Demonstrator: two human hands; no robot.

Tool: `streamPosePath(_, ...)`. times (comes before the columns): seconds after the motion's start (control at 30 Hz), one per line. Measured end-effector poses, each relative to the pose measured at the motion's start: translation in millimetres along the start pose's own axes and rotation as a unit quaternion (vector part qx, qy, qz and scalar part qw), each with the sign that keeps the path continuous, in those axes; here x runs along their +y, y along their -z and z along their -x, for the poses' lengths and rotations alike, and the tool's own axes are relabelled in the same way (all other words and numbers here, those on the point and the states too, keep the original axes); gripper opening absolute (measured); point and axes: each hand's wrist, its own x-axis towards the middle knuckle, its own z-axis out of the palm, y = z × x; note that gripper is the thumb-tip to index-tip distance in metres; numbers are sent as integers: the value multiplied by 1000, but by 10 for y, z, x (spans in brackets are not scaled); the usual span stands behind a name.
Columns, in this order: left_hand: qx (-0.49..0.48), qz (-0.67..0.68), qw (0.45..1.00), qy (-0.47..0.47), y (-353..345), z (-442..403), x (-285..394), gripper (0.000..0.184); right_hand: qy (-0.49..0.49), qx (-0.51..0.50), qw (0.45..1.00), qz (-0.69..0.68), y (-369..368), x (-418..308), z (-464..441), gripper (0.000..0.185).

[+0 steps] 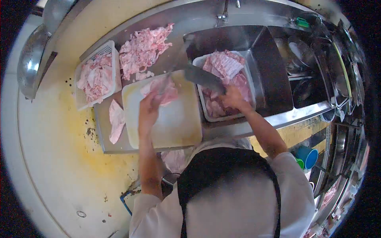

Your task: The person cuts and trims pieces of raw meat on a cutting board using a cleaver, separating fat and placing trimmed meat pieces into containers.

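Observation:
A wide, dark-bladed cleaver (pixel 205 79) is gripped in my right hand (pixel 235 100), blurred by motion. Its blade points left, passing above the rim of a white tub (pixel 227 119) of meat (pixel 226 65) and toward the cutting board. On the white cutting board (pixel 170 125) lies a pale pink piece of meat (pixel 168 92). My left hand (pixel 149 109) pinches that piece at its near left edge; the fingertips are partly smeared. Left of the board, a long pale strip of meat (pixel 116 121) rests on the steel counter.
A white perforated basket (pixel 116 65) of meat pieces (pixel 95 77) sits at the counter's left end, beside a heap of trimmings (pixel 143 47). The tub stands in a steel sink (pixel 274 75). Metal pans (pixel 299 51) are farther right; a blue bucket (pixel 306 157) is below.

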Motion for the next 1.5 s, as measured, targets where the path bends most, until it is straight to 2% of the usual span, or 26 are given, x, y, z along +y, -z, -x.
streamPosePath(0.1, -73, -90, 977, 180, 504, -26, 345, 19, 188, 222, 955, 59, -338, 1022, -156, 43)
streamPosePath(0.17, -57, -51, 996, 40, 182, -69, 132, 19, 178, 138, 970, 90, -383, 814, -281, 44)
streamPosePath(0.2, -72, -40, 996, 21, 34, -72, 114, 19, 170, 92, 976, 102, -446, 639, -314, 44)
streamPosePath(0.23, -87, -27, 996, 2, -114, -75, 98, 19, 207, 90, 971, 80, -426, 387, -354, 45)
streamPosePath(0.3, -159, -23, 985, 56, -279, -149, 151, 19, 280, 93, 955, 32, -336, -60, -384, 46)
streamPosePath(0.4, -51, -35, 997, -36, -211, -144, -481, 20, 74, 11, 997, -18, -148, 125, -386, 47)
streamPosePath(0.47, -77, -52, 985, 145, 301, -252, 4, 23, 80, 97, 992, 22, -139, 836, -309, 50)
streamPosePath(0.5, -86, -60, 967, 232, 466, -354, 179, 24, 88, 130, 988, 0, -272, 1530, -388, 52)
streamPosePath(0.57, -45, -82, 990, 102, 409, -564, -34, 23, 99, 154, 982, -48, -288, 1793, -356, 51)
streamPosePath(0.6, -26, -90, 995, 43, 348, -618, -112, 22, 102, 141, 982, -71, -65, 1415, -110, 49)
streamPosePath(0.63, 19, -154, 987, -31, 164, -752, -58, 20, 75, 120, 988, -65, 52, 1246, -13, 47)
streamPosePath(0.7, -57, -217, 974, 25, -191, -1203, -77, 18, -7, 74, 997, -23, 222, 1030, 91, 42)
streamPosePath(0.73, -36, -229, 973, 23, -435, -1403, -278, 18, -61, 51, 997, 13, 264, 1009, 67, 39)
streamPosePath(0.83, -31, -307, 951, -32, -1036, -1995, -685, 18, 37, 228, 971, 67, 51, 1286, 180, 33)
streamPosePath(0.93, -19, -337, 937, -93, -1322, -2405, -835, 21, 43, 223, 974, 7, 75, 1228, 528, 33)
streamPosePath(0.97, -17, -324, 941, -93, -1367, -2534, -893, 29, 23, 217, 976, 1, 92, 1189, 640, 32)
streamPosePath(1.07, 18, -381, 915, -127, -1451, -2805, -1196, 30, -36, 184, 982, -28, 119, 988, 958, 30)
streamPosePath(1.13, 23, -391, 914, -108, -1435, -2897, -1146, 29, -66, 151, 985, -57, 95, 848, 1090, 28)
streamPosePath(1.17, 24, -399, 912, -93, -1375, -2809, -1097, 28, -66, 132, 983, -104, 30, 887, 1122, 28)
streamPosePath(1.27, 31, -337, 926, -168, -1206, -2330, -679, 21, -89, 134, 976, -148, -86, 790, 1143, 28)
streamPosePath(1.3, 1, -250, 953, -174, -1136, -2091, -626, 18, -119, 91, 980, -131, -106, 836, 1135, 29)
streamPosePath(1.37, -76, -264, 953, -124, -954, -1491, -467, 15, -86, 88, 979, -165, -160, 865, 1113, 28)
streamPosePath(1.43, -44, -225, 963, -143, -782, -785, -244, 20, -28, 88, 978, -184, -162, 824, 1062, 29)
streamPosePath(1.5, -27, -338, 925, -169, -714, -319, -12, 26, 53, 90, 977, -185, -91, 701, 978, 29)
